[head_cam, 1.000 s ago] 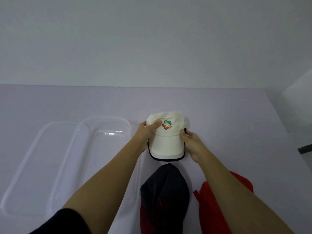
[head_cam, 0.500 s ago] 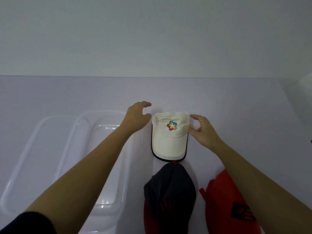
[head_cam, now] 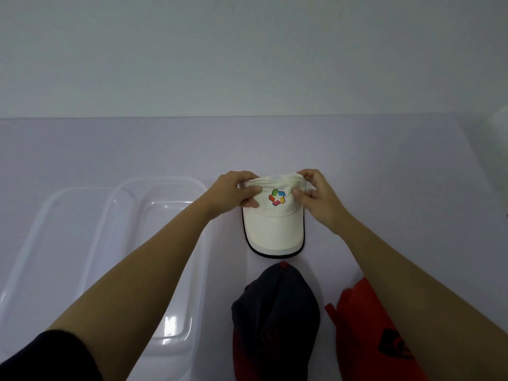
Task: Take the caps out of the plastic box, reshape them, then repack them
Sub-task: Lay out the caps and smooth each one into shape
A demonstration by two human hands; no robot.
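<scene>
A white cap (head_cam: 275, 229) with a colourful logo and a black-edged brim lies on the table, brim toward me. My left hand (head_cam: 231, 193) pinches the left side of its crown, thumb on the front panel. My right hand (head_cam: 316, 196) pinches the right side of the crown the same way. Nearer to me lie a dark navy cap (head_cam: 277, 312) with a red button and brim, and a red cap (head_cam: 371, 334) partly hidden under my right forearm. The clear plastic box (head_cam: 154, 243) stands to the left, with nothing visible inside.
A clear lid (head_cam: 55, 243) lies left of the box, overlapping its edge. The pale table (head_cam: 137, 149) runs back to a plain wall. The table's right edge shows at the far right.
Half a second ago both hands were off the white cap, at its sides. Now both grip its crown from either side.
</scene>
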